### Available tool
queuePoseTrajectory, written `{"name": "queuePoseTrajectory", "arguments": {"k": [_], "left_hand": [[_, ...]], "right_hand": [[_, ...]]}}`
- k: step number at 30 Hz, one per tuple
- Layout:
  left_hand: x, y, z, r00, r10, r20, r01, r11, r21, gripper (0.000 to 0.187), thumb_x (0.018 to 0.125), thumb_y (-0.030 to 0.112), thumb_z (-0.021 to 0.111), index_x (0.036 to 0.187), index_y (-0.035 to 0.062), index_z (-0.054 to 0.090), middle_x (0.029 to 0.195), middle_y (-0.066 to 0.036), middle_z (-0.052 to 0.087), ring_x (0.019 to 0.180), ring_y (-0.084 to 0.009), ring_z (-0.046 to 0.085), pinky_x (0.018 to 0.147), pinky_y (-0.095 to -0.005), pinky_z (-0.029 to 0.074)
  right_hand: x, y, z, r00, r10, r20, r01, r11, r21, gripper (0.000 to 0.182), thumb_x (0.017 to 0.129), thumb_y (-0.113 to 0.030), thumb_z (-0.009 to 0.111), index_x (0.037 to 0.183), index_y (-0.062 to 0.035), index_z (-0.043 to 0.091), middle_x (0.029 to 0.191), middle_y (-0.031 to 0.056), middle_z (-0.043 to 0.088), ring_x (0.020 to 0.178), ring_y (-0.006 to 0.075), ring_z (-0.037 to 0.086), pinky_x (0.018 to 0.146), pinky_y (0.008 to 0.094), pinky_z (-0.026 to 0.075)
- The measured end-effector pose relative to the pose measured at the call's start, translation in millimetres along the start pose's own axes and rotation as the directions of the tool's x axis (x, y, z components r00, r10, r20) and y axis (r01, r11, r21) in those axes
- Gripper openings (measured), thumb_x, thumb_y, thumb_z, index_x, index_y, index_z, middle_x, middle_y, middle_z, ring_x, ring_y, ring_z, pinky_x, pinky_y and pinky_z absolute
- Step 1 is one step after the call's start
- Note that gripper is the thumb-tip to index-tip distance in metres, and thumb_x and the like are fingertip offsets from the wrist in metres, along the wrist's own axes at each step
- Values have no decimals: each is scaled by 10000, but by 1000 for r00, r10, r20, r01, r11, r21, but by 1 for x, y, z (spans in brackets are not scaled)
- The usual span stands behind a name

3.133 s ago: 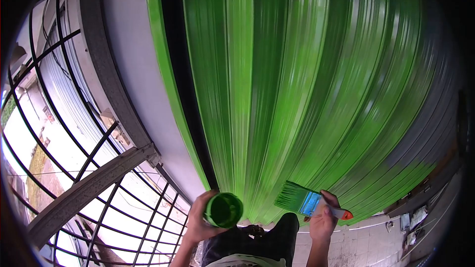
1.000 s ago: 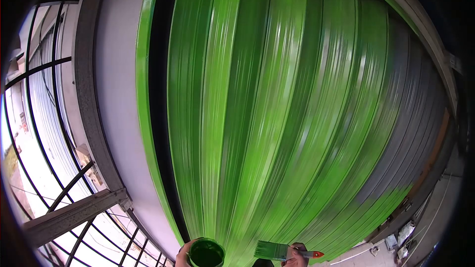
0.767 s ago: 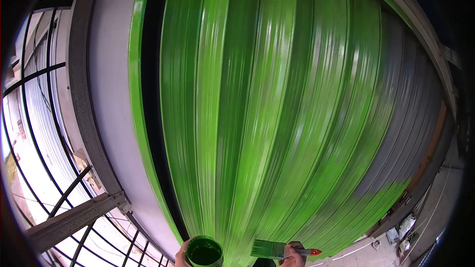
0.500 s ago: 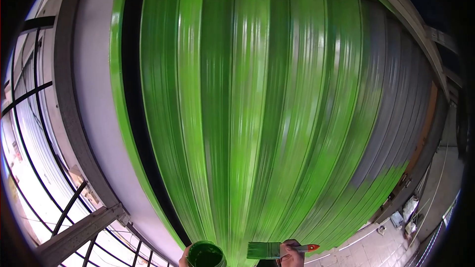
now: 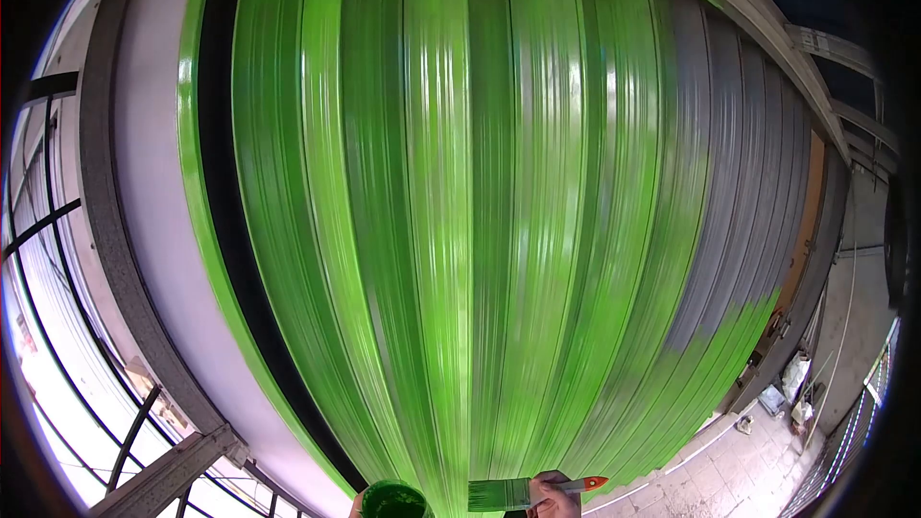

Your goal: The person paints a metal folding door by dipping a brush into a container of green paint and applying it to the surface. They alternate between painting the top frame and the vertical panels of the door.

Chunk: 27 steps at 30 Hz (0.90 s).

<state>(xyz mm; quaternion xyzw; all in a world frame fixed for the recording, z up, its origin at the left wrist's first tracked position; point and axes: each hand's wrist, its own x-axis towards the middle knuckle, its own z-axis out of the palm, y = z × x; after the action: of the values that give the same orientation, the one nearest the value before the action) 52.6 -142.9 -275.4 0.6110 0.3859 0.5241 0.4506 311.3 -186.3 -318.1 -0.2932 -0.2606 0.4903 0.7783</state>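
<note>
At the bottom of the head view, my left hand [image 5: 358, 504] holds an open can of green paint [image 5: 395, 499]; little of that hand shows. To its right my right hand [image 5: 554, 496] is closed round the handle of a paintbrush [image 5: 508, 494], whose green-coated bristles point left toward the can, apart from it. The brush's handle end is red. In front of both hands rises a ribbed metal panel [image 5: 436, 230], mostly coated wet-looking green, with bare grey ribs [image 5: 734, 163] at its upper right.
A pale wall strip [image 5: 158, 182] and a grey metal frame [image 5: 115, 201] with black bars stand at the left. Beams [image 5: 767, 10] cross the upper right. Several small items lie on the tiled floor [image 5: 715, 475] at the lower right.
The panel and its surroundings have shifted left in view, with more of the panel's top edge showing. Both hands, with the can and brush, sit slightly lower and farther left.
</note>
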Motion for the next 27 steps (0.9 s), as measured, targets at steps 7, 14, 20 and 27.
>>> {"name": "queuePoseTrajectory", "arguments": {"k": [7,14,20,27], "left_hand": [[1,-2,5,998,27,48,-24,997,-69,887,471,197,887,1229,8,466,1094,-122,599,1023,-218,577,907,-361,463],[11,-2,6,996,86,10,-86,988,126,860,492,205,881,1218,3,467,1098,-132,596,1021,-228,577,903,-362,465],[26,4,0,962,271,18,-260,900,351,826,508,175,873,1207,5,469,1135,-158,573,1032,-248,567,903,-370,464],[38,5,5,931,364,28,-346,856,385,857,448,137,873,1176,-25,452,1051,-120,585,964,-206,582,876,-341,461]], "right_hand": [[-2,-6,13,999,-50,-19,49,997,-65,211,856,-68,549,1061,-18,547,880,59,600,623,163,607,490,293,513],[5,-21,33,997,-78,26,80,994,-73,118,869,-75,544,960,-7,578,804,72,601,583,162,604,460,284,484],[16,-32,39,939,-236,250,254,966,-42,135,875,-73,550,890,60,570,717,165,605,497,242,594,428,339,504],[13,-50,68,849,-224,479,296,952,-78,187,904,-78,547,976,94,559,864,147,619,661,196,649,575,300,567]]}}
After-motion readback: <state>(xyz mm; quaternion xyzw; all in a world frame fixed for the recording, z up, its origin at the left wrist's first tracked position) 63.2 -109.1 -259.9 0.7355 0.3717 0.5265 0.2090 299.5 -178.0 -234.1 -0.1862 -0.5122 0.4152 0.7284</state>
